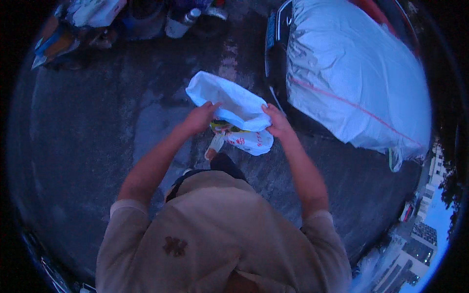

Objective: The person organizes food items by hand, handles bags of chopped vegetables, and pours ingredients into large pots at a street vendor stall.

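Between my two hands hangs a white woven sack point(253, 141) with printed writing and a patch of yellow and green on its side. Its mouth gapes toward me, and the pale inside shows. My left hand point(201, 117) grips the near rim on the left, thumb over the edge. On the right end of the rim, my right hand point(277, 120) is closed, with the thumb on top. The lower part of the sack hangs in front of my legs, close to one light-coloured shoe point(215, 145). What lies at the bottom of the sack cannot be seen.
To the right, a huge stuffed white sack point(351, 80) rests against a dark vehicle point(276, 55). Cardboard point(58, 38), bags point(97, 13) and a bucket point(177, 26) with a bottle point(192, 15) stand at the far left. Dark pavement point(91, 121) lies underfoot; buildings appear at lower right.
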Tool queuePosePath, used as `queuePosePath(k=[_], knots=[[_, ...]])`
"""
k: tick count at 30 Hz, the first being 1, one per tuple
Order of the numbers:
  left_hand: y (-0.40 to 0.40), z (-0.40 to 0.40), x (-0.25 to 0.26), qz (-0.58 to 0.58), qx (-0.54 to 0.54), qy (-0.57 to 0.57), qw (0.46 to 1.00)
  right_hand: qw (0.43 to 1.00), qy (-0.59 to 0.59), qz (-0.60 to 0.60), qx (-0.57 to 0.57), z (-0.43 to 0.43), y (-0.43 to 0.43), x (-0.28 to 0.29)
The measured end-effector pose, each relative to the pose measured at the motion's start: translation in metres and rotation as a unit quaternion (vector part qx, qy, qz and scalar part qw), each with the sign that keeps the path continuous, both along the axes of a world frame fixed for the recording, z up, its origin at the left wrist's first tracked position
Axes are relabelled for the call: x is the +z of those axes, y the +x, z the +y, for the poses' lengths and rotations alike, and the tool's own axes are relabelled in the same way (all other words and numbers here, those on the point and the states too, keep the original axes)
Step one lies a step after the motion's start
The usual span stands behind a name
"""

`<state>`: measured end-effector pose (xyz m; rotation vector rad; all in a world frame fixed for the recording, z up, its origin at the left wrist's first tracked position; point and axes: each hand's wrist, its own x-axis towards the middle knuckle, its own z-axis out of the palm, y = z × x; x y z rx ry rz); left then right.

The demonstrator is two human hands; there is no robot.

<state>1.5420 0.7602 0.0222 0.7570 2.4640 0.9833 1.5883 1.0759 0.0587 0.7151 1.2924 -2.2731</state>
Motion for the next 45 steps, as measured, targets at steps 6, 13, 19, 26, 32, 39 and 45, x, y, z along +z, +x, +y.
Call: queuePosePath(k=[6,13,19,26,32,39,45], knots=[[-0.057,0.045,0.047,0.021,-0.147,-0.177,0.973,0.977,0.088,0.190,-0.049,0.093,-0.092,-0.022],[-0.156,0.059,0.066,0.139,-0.040,-0.116,0.983,0.954,0.255,0.018,-0.158,0.099,-0.187,0.004],[-0.278,0.105,0.086,0.189,-0.104,-0.048,0.975,0.877,0.477,0.006,-0.065,0.180,-0.248,0.003],[-0.377,0.165,0.163,0.221,-0.230,0.002,0.948,0.708,0.695,0.089,-0.090,0.221,-0.312,0.103],[-0.449,0.202,0.195,0.297,-0.294,0.068,0.906,0.729,0.682,0.050,-0.007,0.263,-0.393,0.141],[-0.530,0.245,0.215,0.333,-0.293,0.004,0.896,0.786,0.611,0.077,-0.054,0.332,-0.461,0.112],[-0.664,0.227,0.230,0.375,-0.228,-0.055,0.897,0.751,0.624,0.157,-0.148,0.432,-0.575,0.117]])
